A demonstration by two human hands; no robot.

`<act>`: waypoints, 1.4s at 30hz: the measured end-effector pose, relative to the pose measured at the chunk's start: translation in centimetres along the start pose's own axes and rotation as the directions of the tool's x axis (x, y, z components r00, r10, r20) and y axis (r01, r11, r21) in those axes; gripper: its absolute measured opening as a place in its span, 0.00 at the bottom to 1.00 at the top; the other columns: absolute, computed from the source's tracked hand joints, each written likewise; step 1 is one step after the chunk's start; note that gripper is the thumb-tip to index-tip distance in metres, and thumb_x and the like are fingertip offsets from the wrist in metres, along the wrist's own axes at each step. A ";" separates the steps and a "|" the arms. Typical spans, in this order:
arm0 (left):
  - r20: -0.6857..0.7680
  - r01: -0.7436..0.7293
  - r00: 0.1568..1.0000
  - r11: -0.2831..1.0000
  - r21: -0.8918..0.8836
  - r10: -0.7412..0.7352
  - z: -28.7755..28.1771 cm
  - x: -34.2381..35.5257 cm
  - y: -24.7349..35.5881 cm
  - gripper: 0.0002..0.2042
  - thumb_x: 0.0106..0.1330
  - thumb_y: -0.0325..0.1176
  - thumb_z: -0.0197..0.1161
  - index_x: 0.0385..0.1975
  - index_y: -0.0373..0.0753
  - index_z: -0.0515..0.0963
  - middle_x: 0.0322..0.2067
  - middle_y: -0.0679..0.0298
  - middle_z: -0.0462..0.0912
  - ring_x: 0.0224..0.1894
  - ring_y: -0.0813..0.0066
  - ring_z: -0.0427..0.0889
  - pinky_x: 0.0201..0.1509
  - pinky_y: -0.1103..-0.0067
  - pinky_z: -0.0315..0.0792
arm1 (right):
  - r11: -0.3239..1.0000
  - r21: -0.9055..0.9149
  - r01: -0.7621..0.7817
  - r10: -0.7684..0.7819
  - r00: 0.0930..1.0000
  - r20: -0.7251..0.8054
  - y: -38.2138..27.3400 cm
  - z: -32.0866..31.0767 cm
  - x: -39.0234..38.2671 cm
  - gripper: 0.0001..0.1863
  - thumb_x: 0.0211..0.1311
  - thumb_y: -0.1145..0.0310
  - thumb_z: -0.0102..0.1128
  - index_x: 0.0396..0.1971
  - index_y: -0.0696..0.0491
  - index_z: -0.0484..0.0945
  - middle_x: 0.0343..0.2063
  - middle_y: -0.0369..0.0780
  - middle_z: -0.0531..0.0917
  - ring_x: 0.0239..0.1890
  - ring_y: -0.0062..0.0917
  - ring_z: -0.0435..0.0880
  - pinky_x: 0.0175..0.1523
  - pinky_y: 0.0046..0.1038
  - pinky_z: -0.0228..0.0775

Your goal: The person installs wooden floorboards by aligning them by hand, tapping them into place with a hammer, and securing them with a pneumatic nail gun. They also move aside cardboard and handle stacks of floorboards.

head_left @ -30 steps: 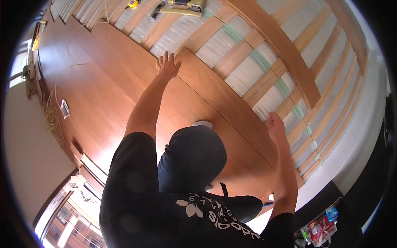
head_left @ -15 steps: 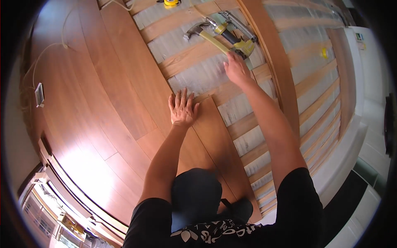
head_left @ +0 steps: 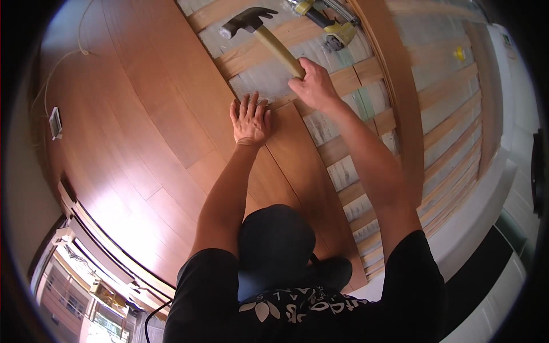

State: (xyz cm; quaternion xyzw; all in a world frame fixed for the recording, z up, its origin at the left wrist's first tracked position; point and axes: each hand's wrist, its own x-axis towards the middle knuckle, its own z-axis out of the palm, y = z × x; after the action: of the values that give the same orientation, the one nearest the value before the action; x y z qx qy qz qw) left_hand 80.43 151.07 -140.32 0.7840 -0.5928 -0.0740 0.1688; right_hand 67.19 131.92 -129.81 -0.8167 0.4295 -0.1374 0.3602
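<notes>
My right hand [head_left: 311, 86] grips the yellow handle of a claw hammer [head_left: 277, 48], its dark head [head_left: 251, 20] raised at the upper left of the hand. My left hand [head_left: 250, 123] lies with fingers spread on the wooden flooring, at the end of a plank [head_left: 300, 160] that runs toward my body along the edge of the laid boards. Beside the hands, bare battens [head_left: 337, 151] cross a pale sheet of underlay with a green strip [head_left: 363, 100]. A yellow and black nail gun [head_left: 337, 31] lies on the battens just beyond the hammer.
A long loose board [head_left: 405, 131] lies over the battens on the right, near a small yellow object [head_left: 458, 54]. A cord [head_left: 84, 52] and a small square silver item [head_left: 55, 122] are on the laid floor at left. A door track [head_left: 103, 240] curves along the lower left.
My right hand has gone from the plank's right edge up to the hammer, taken hold of it and raised it. My left hand still presses on the flooring; the view has turned and shifted.
</notes>
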 end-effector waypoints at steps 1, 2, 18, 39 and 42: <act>-0.010 -0.020 1.000 1.000 0.009 0.020 0.2 0.1 0.5 0.18 0.74 0.44 0.56 0.60 0.49 0.80 0.69 0.64 0.73 0.73 0.59 0.67 0.79 0.51 0.46 | 0.991 0.135 0.017 -0.008 0.997 -0.072 -0.1 -0.7 -4.4 0.12 0.56 0.68 0.62 0.35 0.58 0.73 0.31 0.51 0.82 0.33 0.49 0.81 0.41 0.44 0.74; -0.023 -0.049 0.999 0.999 0.013 0.049 0.4 0.4 0.9 0.18 0.75 0.44 0.55 0.60 0.50 0.80 0.69 0.64 0.73 0.73 0.59 0.67 0.79 0.51 0.47 | 0.965 0.258 0.050 -0.009 0.987 -0.158 -0.5 -1.3 -9.2 0.12 0.56 0.68 0.63 0.37 0.57 0.73 0.32 0.52 0.81 0.35 0.53 0.80 0.42 0.45 0.74; 0.649 -0.820 0.476 0.567 0.083 0.594 -8.1 7.7 18.5 0.31 0.75 0.49 0.58 0.69 0.33 0.68 0.66 0.43 0.72 0.68 0.45 0.72 0.72 0.57 0.67 | 0.418 0.890 0.183 0.825 0.332 -0.457 -2.4 -7.0 -75.9 0.15 0.69 0.64 0.64 0.43 0.56 0.70 0.19 0.38 0.78 0.16 0.24 0.78 0.21 0.31 0.70; 0.898 -0.799 0.368 -0.411 0.439 0.243 16.0 -59.7 54.9 0.28 0.67 0.47 0.66 0.61 0.39 0.69 0.57 0.53 0.75 0.59 0.55 0.75 0.63 0.67 0.72 | 0.216 0.341 0.915 0.954 -0.124 -0.273 16.4 -8.7 -102.3 0.14 0.77 0.62 0.57 0.52 0.54 0.69 0.17 0.34 0.71 0.13 0.20 0.71 0.18 0.29 0.66; 0.772 -0.055 0.625 -0.993 -0.103 -0.115 18.2 -58.5 54.6 0.28 0.66 0.52 0.64 0.59 0.41 0.69 0.56 0.56 0.74 0.59 0.60 0.74 0.63 0.69 0.71 | 0.171 0.367 0.914 0.956 -0.064 -0.285 15.7 -8.9 -103.2 0.14 0.77 0.62 0.58 0.51 0.54 0.69 0.16 0.34 0.71 0.12 0.20 0.72 0.17 0.29 0.65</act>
State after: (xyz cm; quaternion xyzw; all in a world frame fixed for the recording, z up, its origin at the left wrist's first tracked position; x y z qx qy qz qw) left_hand 8.49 190.56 -142.98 0.1337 0.3913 -0.5721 0.7083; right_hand -8.27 204.49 -125.83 0.1587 0.3116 -0.8866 0.3027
